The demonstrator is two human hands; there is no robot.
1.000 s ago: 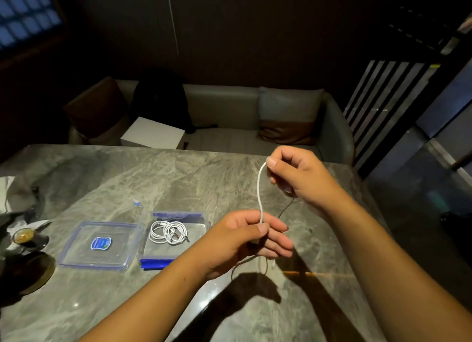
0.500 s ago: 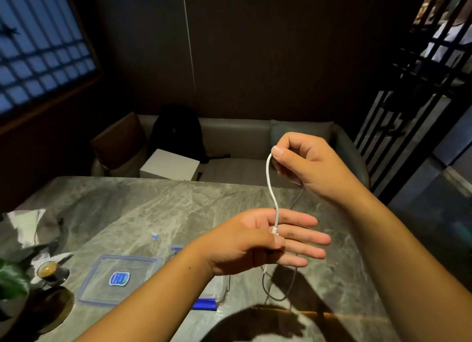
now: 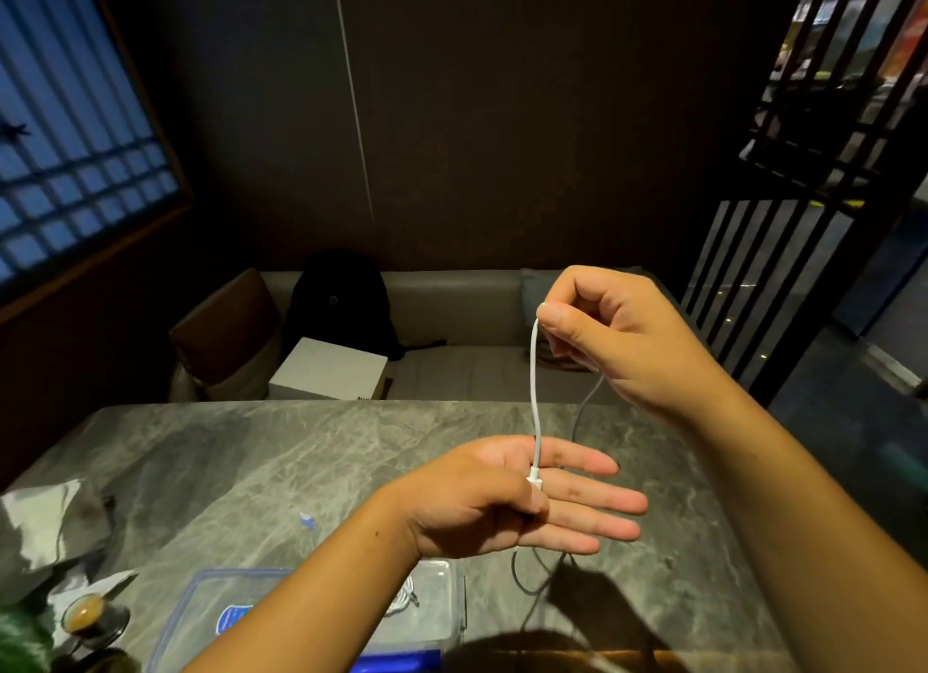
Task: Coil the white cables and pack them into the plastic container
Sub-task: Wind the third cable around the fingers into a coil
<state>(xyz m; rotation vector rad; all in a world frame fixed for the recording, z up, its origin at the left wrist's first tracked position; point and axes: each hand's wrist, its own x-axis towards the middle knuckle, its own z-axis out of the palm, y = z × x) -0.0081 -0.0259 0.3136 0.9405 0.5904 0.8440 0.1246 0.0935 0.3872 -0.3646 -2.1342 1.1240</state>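
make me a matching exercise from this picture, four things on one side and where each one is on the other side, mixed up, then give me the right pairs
Things:
1. cable
2. backpack
3. white box
4. cup

Places:
A. on the table's near left corner
B. upright against the sofa back
C. stretched between the left hand and the right hand
D. flat on the sofa seat

Pairs: 1-C, 2-B, 3-D, 4-A

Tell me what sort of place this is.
Probably a dim cafe or restaurant booth: a marble-look table, a cushioned bench seat behind it, a small cup of coffee, and slatted wooden screens.
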